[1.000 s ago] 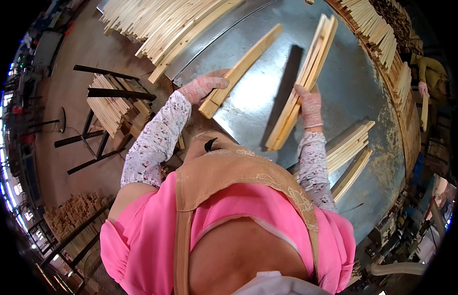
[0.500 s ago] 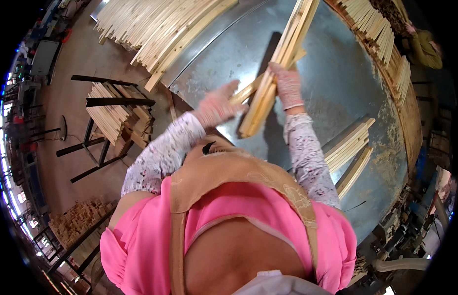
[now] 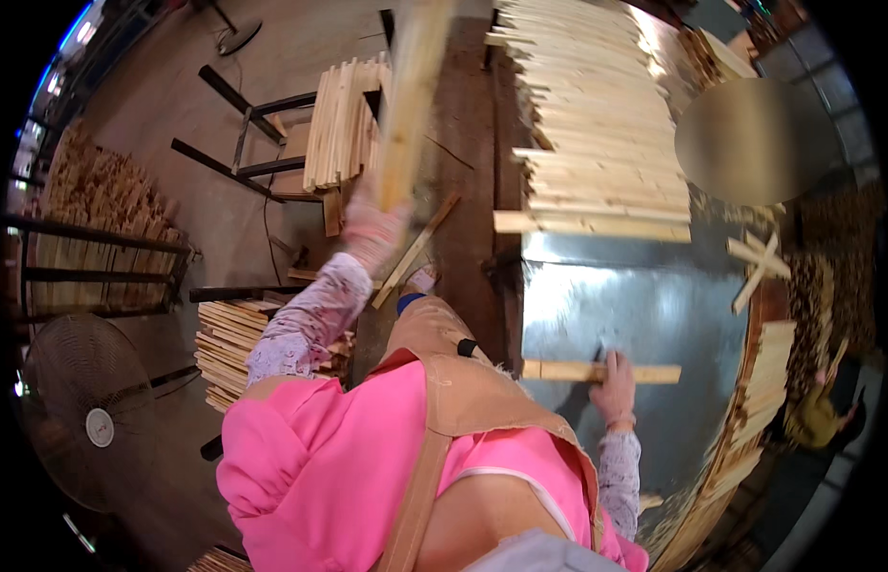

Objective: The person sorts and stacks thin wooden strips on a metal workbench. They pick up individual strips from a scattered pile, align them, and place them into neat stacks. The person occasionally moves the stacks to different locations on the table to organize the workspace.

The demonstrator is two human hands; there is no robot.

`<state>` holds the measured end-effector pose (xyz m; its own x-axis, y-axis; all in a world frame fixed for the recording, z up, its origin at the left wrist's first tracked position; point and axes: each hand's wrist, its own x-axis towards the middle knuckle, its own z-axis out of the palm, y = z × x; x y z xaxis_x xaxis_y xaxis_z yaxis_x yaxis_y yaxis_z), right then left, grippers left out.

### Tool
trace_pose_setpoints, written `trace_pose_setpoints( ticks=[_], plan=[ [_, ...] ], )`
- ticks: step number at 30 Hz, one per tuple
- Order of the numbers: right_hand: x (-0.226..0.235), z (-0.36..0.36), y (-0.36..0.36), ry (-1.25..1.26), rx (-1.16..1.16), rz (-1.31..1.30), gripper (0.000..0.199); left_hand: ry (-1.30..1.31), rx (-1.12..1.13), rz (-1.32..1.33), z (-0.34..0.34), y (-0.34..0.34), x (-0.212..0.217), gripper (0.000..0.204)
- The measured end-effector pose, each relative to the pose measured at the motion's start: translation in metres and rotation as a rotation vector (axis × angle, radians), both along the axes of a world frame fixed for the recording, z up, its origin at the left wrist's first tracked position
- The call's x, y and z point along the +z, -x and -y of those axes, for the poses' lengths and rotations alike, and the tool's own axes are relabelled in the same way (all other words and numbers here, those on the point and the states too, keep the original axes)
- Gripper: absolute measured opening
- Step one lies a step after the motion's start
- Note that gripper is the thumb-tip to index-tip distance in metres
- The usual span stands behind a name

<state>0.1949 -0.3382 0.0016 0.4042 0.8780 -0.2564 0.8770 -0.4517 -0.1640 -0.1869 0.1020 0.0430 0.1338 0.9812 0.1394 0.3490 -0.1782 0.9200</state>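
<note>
My left hand [image 3: 372, 229], in a thin glove, is closed around the lower end of long pale wooden strips [image 3: 413, 119]. They stand up toward the top edge, smeared by motion, so I cannot tell how many there are. Over the metal tabletop [image 3: 597, 305], my right hand [image 3: 615, 391] has its fingers bent around the middle of a single short wooden strip [image 3: 558, 370]. That strip lies crosswise near the table's left edge.
Beyond the bare metal, a wide layer of wooden strips [image 3: 606, 124] covers the tabletop. Stacked strips rest on a black metal frame [image 3: 272, 167] at left, with another pile [image 3: 225, 343] nearer. A floor fan [image 3: 86, 419] stands far left. At right, another person [image 3: 814, 419] bends over.
I have turned left. The bundle has passed from my right hand into my left, which has swung out over the floor. My right hand is now on the single strip.
</note>
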Motion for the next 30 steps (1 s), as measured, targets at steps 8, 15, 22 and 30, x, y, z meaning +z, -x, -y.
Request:
trace_pose_setpoints(
  ticks=[8,15,22,30],
  plan=[
    [-0.028,-0.058,-0.002,0.355,-0.289,0.168,0.063,0.407,0.396,-0.424,-0.251,0.128,-0.135,0.072],
    [0.034,-0.155,0.053,0.328,-0.607,-0.099,0.058,0.187,0.047,-0.657,-0.328,0.029,-0.282,0.078],
    [0.073,-0.156,0.12,-0.208,-1.274,-0.243,0.06,0.3,-0.243,-0.918,-0.306,0.008,-0.287,0.08],
    [0.071,-0.08,0.149,-0.427,-1.586,-0.176,0.051,0.101,-1.198,-0.565,-0.1,0.047,-0.314,0.034]
  ],
)
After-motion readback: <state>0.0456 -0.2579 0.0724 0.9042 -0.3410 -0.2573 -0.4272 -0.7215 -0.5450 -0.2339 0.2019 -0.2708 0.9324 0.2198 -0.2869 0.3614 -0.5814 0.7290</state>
